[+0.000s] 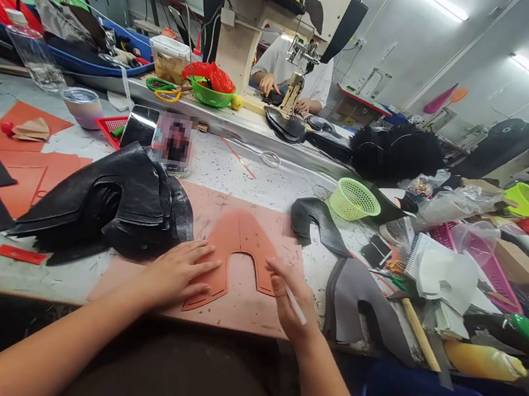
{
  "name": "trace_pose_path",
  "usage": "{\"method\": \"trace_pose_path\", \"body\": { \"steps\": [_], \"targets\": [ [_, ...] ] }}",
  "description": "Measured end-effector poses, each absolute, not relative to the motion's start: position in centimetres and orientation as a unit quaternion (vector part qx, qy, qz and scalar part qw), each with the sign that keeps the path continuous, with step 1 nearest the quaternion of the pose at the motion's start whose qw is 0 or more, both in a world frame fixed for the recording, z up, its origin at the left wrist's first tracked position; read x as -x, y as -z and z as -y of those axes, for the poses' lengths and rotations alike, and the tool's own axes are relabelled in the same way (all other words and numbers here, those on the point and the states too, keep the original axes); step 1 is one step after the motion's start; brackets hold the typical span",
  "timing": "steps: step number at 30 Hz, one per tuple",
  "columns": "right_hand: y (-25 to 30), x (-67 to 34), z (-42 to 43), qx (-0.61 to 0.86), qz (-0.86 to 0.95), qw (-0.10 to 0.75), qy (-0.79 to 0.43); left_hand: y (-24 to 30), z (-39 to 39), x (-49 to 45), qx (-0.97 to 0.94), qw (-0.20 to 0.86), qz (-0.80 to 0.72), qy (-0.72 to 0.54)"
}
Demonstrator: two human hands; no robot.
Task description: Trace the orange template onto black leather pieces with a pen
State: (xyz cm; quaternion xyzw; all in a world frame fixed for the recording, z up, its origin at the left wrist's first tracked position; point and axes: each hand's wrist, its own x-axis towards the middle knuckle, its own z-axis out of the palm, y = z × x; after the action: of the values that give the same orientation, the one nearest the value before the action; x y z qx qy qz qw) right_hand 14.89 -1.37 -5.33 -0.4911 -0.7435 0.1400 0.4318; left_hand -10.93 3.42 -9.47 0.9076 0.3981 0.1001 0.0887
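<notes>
My left hand (pixel 179 273) lies flat, fingers spread, pressing on the left leg of an orange U-shaped pattern piece (pixel 236 247). The piece rests on a pink cutting mat (pixel 247 303) at the table's front edge. My right hand (pixel 291 297) is closed round a thin white pen (pixel 295 305), its fingertips at the right leg of the pattern. A pile of black leather pieces (pixel 116 203) lies just left of my left hand.
A grey cut piece (pixel 359 302) and a black one (pixel 313 223) lie to the right. A green basket (pixel 354 199), a hammer handle (pixel 419 332), notebooks and bags crowd the right side. A sewing machine (pixel 274 17) stands behind, where another person works.
</notes>
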Motion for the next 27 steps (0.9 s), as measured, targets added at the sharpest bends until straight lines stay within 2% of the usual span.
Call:
{"method": "trace_pose_path", "body": {
  "steps": [3, 6, 9, 13, 16, 18, 20, 23, 27],
  "targets": [
    [5.5, -12.9, 1.6, 0.472, 0.746, 0.41, -0.229, 9.3, -3.4, 10.8, -0.908, 0.085, -0.398, -0.095],
    [5.9, -10.6, 1.8, 0.467, 0.761, 0.331, -0.304, 9.1, -3.4, 10.8, -0.911, 0.08, -0.394, -0.092],
    [6.3, -8.1, 2.0, 0.455, 0.792, 0.258, -0.315, 9.1, -3.4, 10.7, -0.913, 0.075, -0.39, -0.094],
    [6.1, -6.6, 1.6, 0.404, 0.804, 0.234, -0.368, 9.0, -3.3, 10.6, -0.913, 0.072, -0.392, -0.086],
    [5.8, -8.9, 0.1, 0.45, 0.784, 0.212, -0.371, 8.6, -3.3, 10.6, -0.914, 0.071, -0.393, -0.066],
    [5.7, -12.1, -0.8, 0.528, 0.744, 0.232, -0.337, 7.9, -3.3, 10.5, -0.915, 0.068, -0.394, -0.05],
    [5.8, -15.7, -1.0, 0.583, 0.686, 0.293, -0.322, 6.8, -3.6, 10.0, -0.915, 0.066, -0.395, -0.035],
    [6.1, -19.4, 0.0, 0.615, 0.614, 0.384, -0.31, 5.0, -4.7, 8.3, -0.911, 0.069, -0.407, -0.001],
    [6.8, -19.3, 1.8, 0.613, 0.601, 0.423, -0.289, 3.5, -6.5, 5.3, -0.901, 0.042, -0.426, 0.065]
  ]
}}
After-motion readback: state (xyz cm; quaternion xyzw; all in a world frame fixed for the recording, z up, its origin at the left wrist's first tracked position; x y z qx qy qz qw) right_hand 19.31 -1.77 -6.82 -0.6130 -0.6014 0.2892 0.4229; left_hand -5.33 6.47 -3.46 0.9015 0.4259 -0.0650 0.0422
